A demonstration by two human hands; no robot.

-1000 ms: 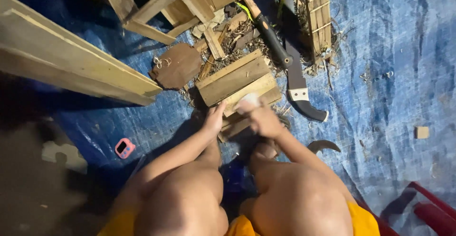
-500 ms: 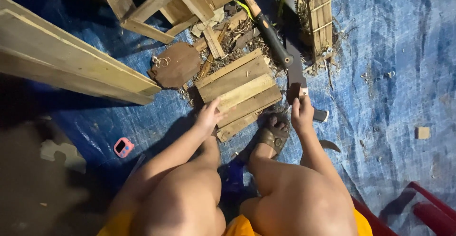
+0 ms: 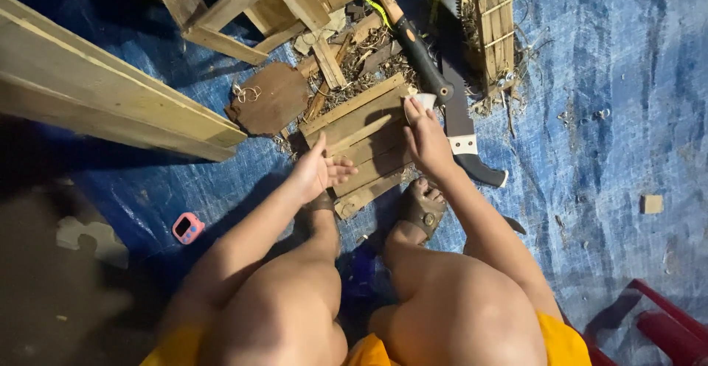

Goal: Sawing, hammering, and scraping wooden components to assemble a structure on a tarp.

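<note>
A small slatted wooden panel (image 3: 369, 134) lies on the blue tarp (image 3: 612, 115) in front of my feet. My left hand (image 3: 318, 172) grips the panel's near left edge, fingers curled over a slat. My right hand (image 3: 426, 134) rests on the panel's far right corner and pinches a small white piece (image 3: 425, 101) against the wood. Just right of that hand lies a machete (image 3: 463, 126) with a dark blade and black handle. My sandalled right foot (image 3: 420, 210) sits against the panel's near edge.
Long pale planks (image 3: 110, 93) lie at the left, a wooden frame (image 3: 258, 5) and a slatted strip (image 3: 493, 19) at the back. A black-gripped tool handle (image 3: 419, 49), a brown wood piece (image 3: 269, 100), shavings, a pink gadget (image 3: 187, 227), a small block (image 3: 651, 204) and a red chair (image 3: 656, 322) surround me.
My right hand swung out right toward the machete, then came back to the panel's far right corner with the white piece. My left hand stayed at the panel's left edge.
</note>
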